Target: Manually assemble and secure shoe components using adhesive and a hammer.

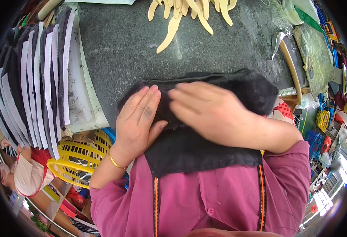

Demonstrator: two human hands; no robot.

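A dark, fuzzy piece of fabric (256, 90) lies bunched along the near edge of the dark grey worktable (122, 43). My left hand (136, 118) rests flat on its left part, fingers straight and thumb held apart. Across the middle lies my right hand (211, 110), palm down with fingers stretched out, slightly smeared by motion. Both hands press on the fabric without gripping it; what is under the palms is hidden. Below them hangs my black apron (201, 154), its top close against the fabric.
Dark strips with white edges (49, 79) stand in rows at the left. Cream curved pieces (173, 31) lie at the far edge. A hammer with a wooden handle (290, 63) is at the right by clear plastic (313, 59). A yellow basket (82, 152) stands lower left, near another person (27, 173).
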